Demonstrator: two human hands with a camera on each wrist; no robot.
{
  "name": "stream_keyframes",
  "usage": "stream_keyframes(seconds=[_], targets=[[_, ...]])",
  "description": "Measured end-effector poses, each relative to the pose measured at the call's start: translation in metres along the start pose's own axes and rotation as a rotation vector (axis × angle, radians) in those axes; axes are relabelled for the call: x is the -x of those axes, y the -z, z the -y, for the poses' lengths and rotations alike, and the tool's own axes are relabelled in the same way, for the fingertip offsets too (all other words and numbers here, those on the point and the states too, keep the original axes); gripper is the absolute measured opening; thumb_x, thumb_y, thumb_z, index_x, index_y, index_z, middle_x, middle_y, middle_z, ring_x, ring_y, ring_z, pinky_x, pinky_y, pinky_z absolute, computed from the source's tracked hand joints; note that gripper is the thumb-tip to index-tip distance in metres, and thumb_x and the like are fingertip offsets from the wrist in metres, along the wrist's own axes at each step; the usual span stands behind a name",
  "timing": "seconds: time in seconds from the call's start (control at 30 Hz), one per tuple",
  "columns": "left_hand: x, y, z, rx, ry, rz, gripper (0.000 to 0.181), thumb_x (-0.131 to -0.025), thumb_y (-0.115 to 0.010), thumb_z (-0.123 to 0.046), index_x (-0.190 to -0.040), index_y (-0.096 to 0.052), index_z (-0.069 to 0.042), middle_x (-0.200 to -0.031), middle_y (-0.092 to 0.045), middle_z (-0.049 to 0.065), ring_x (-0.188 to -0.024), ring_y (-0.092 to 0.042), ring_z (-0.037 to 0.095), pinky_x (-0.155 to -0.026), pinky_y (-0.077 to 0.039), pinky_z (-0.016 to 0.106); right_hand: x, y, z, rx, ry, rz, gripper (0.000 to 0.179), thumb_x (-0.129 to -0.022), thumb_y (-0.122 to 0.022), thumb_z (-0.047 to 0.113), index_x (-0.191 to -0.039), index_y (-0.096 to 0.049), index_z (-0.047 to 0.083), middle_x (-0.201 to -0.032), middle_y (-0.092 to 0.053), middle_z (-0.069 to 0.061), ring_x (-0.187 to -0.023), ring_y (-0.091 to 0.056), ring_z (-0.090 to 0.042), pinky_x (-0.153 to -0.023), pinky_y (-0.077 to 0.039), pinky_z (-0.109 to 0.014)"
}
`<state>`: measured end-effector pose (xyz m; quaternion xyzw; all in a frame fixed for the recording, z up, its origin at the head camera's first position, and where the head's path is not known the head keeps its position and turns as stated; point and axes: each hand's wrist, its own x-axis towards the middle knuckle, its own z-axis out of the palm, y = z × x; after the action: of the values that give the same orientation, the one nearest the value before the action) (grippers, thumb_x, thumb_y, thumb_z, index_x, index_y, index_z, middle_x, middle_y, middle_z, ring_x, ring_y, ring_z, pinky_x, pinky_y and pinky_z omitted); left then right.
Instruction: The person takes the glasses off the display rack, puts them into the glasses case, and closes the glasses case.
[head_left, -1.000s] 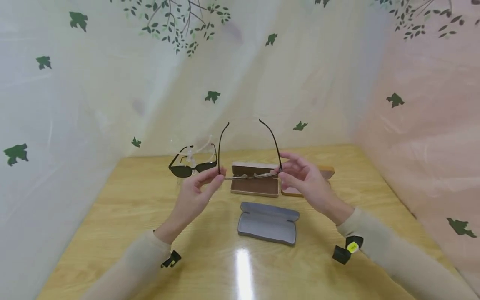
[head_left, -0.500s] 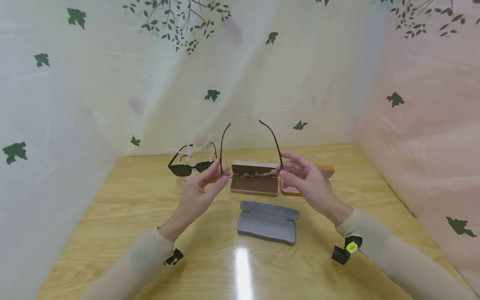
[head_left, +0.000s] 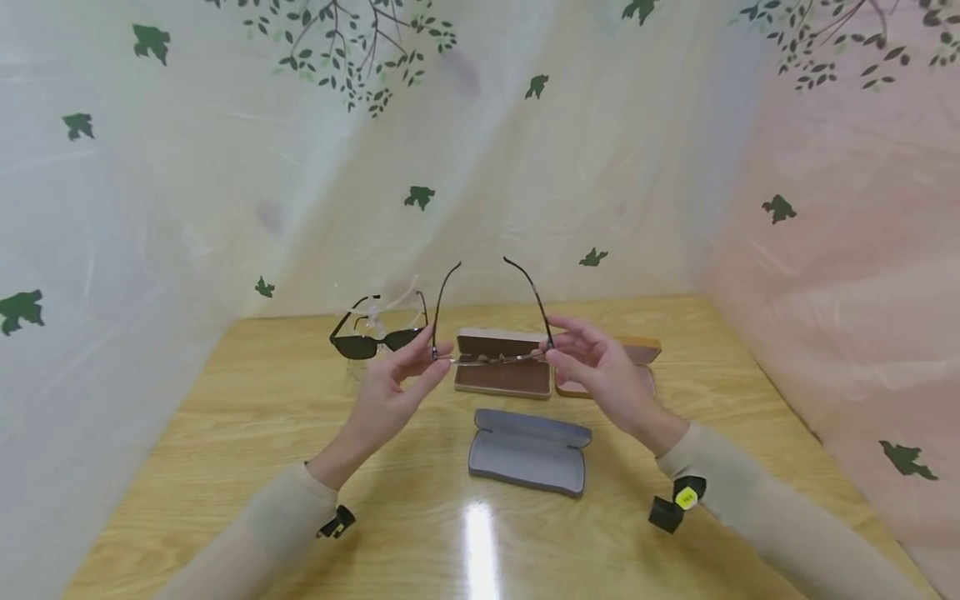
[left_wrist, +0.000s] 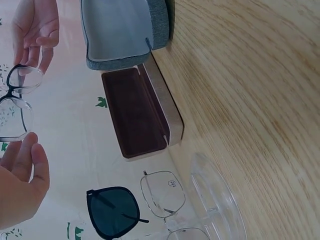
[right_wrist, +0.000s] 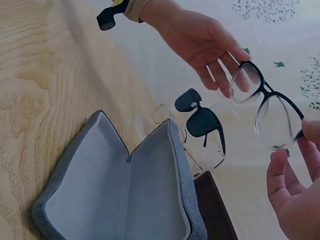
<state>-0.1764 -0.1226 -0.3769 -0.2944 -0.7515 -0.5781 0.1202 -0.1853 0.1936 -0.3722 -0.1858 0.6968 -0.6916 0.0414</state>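
Observation:
Both hands hold a pair of dark-rimmed glasses (right_wrist: pixel 268 93) in the air, temples unfolded and pointing away from me. My left hand (head_left: pixel 386 396) pinches the left end of the frame between thumb and fingers. The right hand (head_left: pixel 607 375) pinches the opposite end near the hinge. Below the glasses, an open grey glasses case (head_left: pixel 525 462) lies on the table. Behind it stands an open brown-lined case (head_left: pixel 502 381), partly covered by the glasses in the head view. An orange-edged case (head_left: pixel 641 348), also open, is partly hidden behind my right hand.
Dark sunglasses (head_left: pixel 355 347) sit at the back left, beyond my left hand. By them are thin-rimmed clear glasses (left_wrist: pixel 163 194) and a transparent plastic stand (left_wrist: pixel 215 192). A pale curtain with leaf prints (head_left: pixel 480 167) encloses the wooden table (head_left: pixel 247 433) at the back and sides.
The temple tips of the glasses have dipped lower and look closer together. Both hands keep their hold. The head view has shifted slightly.

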Motion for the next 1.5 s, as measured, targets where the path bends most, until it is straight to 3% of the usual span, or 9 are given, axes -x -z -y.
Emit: stream_keyframes(seconds=[0.2,0.37,0.47,0.63,0.83,1.03,1.33,1.5], targets=[[0.003,-0.003,0.003,-0.077,-0.08,0.063,0.03,-0.098,-0.067,-0.002,-0.127,-0.068,-0.004,-0.115,-0.074,0.008,-0.091,-0.072,0.022,-0.078,-0.06,0.032,-0.001,-0.004,-0.003,-0.031,0.0,-0.02,0.047,-0.1,-0.067,0.01,-0.145,-0.053,0.007,-0.124,-0.067,-0.014,-0.102,-0.067,-0.019,-0.079,-0.06,-0.032],[0.003,-0.001,0.001,-0.061,-0.047,0.107,0.028,-0.1,-0.064,-0.004,-0.128,-0.067,-0.004,-0.113,-0.073,0.007,-0.091,-0.072,0.017,-0.074,-0.06,0.029,-0.001,-0.005,0.0,-0.036,-0.015,-0.034,0.046,-0.101,-0.066,0.013,-0.145,-0.053,0.006,-0.12,-0.068,-0.004,-0.1,-0.066,-0.017,-0.076,-0.06,-0.029],[0.001,0.003,0.0,-0.032,-0.025,0.16,0.027,-0.102,-0.06,-0.004,-0.128,-0.066,-0.005,-0.109,-0.074,0.006,-0.09,-0.072,0.017,-0.072,-0.06,0.029,-0.001,-0.006,0.002,-0.051,-0.023,-0.029,0.047,-0.101,-0.065,0.016,-0.145,-0.052,0.005,-0.125,-0.067,-0.006,-0.1,-0.065,-0.015,-0.076,-0.059,-0.028],[-0.002,0.008,-0.006,0.031,0.003,0.256,0.027,-0.104,-0.056,-0.004,-0.13,-0.064,-0.005,-0.113,-0.072,0.016,-0.094,-0.072,0.022,-0.081,-0.061,0.035,0.001,-0.003,0.002,-0.072,-0.04,0.003,0.048,-0.102,-0.065,0.015,-0.146,-0.051,0.003,-0.132,-0.066,-0.01,-0.1,-0.065,-0.014,-0.077,-0.06,-0.028],[0.0,0.008,-0.007,0.032,0.032,0.283,0.026,-0.104,-0.057,-0.005,-0.13,-0.063,-0.004,-0.109,-0.071,0.014,-0.092,-0.071,0.018,-0.081,-0.061,0.035,0.006,0.001,0.0,-0.01,-0.048,0.052,0.05,-0.103,-0.064,0.016,-0.148,-0.05,0.004,-0.138,-0.061,-0.016,-0.1,-0.066,-0.014,-0.083,-0.06,-0.035],[-0.001,0.006,-0.006,0.048,0.02,0.31,0.024,-0.105,-0.055,-0.005,-0.127,-0.063,-0.002,-0.109,-0.071,0.014,-0.092,-0.07,0.018,-0.082,-0.061,0.036,0.007,0.004,-0.002,0.07,-0.05,0.095,0.048,-0.103,-0.062,0.017,-0.148,-0.051,0.004,-0.128,-0.065,-0.011,-0.083,-0.066,-0.016,-0.078,-0.06,-0.036],[-0.001,0.015,-0.007,0.017,0.001,0.326,0.025,-0.104,-0.056,-0.004,-0.126,-0.066,-0.008,-0.107,-0.07,0.001,-0.086,-0.068,0.018,-0.076,-0.06,0.034,0.003,0.002,-0.005,0.056,-0.065,0.172,0.048,-0.103,-0.062,0.015,-0.149,-0.05,0.004,-0.13,-0.063,-0.016,-0.089,-0.071,-0.027,-0.081,-0.061,-0.045],[-0.001,0.012,-0.005,0.033,0.008,0.349,0.024,-0.104,-0.056,-0.005,-0.125,-0.067,-0.008,-0.108,-0.07,0.005,-0.086,-0.069,0.019,-0.077,-0.061,0.037,0.007,0.006,-0.01,0.08,-0.1,0.203,0.044,-0.104,-0.061,0.017,-0.144,-0.054,-0.001,-0.123,-0.064,-0.026,-0.091,-0.07,-0.045,-0.086,-0.06,-0.043]])
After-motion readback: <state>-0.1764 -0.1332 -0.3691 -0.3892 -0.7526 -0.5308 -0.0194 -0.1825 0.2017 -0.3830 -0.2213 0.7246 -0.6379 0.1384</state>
